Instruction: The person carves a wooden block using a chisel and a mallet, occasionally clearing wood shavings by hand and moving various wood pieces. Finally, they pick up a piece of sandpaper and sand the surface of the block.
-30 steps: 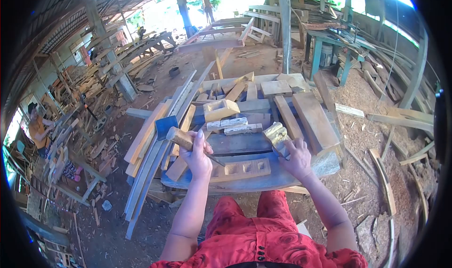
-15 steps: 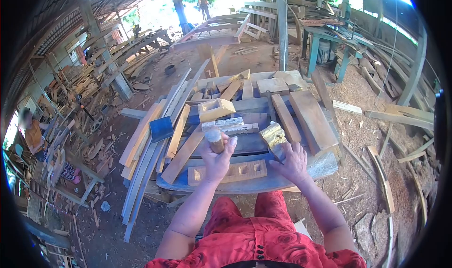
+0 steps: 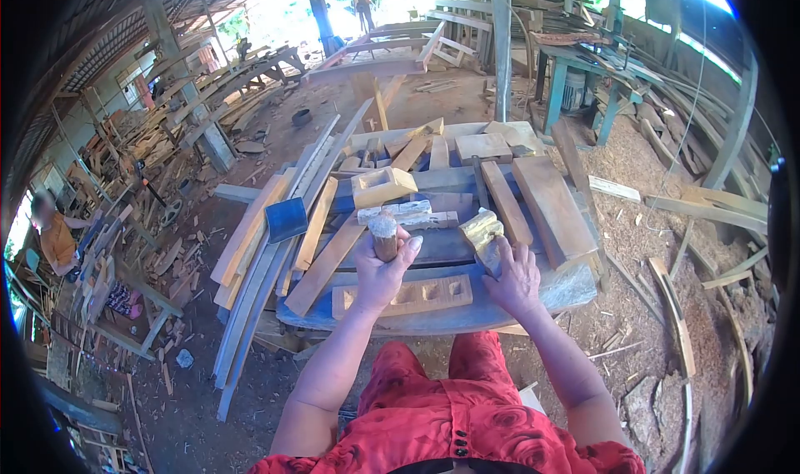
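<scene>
Left hand (image 3: 382,271) closed around a wooden handle (image 3: 383,231), right hand (image 3: 514,284) half-curled, touching a yellowish wooden block (image 3: 481,228), grip unclear

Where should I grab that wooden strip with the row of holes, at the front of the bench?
Probably at the right end of the holed strip, from above and the right, pinching across its narrow width: it lies flat, and the left hand hides some of its left half.
</scene>
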`<state>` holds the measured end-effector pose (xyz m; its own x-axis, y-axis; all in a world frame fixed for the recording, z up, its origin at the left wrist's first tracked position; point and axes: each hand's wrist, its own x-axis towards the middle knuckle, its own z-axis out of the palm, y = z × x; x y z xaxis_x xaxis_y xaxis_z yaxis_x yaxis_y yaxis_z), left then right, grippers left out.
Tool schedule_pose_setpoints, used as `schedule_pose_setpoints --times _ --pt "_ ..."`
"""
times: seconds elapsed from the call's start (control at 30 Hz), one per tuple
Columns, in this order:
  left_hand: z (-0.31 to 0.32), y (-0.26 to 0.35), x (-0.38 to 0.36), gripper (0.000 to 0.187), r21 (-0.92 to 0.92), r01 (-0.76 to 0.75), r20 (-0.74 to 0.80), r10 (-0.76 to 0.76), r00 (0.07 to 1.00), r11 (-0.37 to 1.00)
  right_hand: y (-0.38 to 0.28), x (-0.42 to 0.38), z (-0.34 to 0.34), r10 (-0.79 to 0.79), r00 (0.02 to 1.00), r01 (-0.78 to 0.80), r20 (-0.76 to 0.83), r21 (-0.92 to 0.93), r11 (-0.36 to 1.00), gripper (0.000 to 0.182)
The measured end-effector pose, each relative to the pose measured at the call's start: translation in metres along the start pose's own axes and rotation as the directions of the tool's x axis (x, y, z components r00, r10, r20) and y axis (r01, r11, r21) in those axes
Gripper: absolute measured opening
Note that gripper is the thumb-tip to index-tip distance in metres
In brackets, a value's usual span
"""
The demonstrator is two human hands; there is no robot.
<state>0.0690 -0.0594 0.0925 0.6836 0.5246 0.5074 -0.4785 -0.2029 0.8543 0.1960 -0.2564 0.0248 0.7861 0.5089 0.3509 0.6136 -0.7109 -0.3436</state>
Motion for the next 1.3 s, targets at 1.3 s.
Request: schedule_pose_setpoints --times 1.3 --pt "0.023 -0.007 -0.016 0.030 0.376 -0.235 0.251 0.146 0.957 0.896 -0.036 -0.022 -0.129 -0.013 1.000 0.002 0.003 0.943 0.332 0.066"
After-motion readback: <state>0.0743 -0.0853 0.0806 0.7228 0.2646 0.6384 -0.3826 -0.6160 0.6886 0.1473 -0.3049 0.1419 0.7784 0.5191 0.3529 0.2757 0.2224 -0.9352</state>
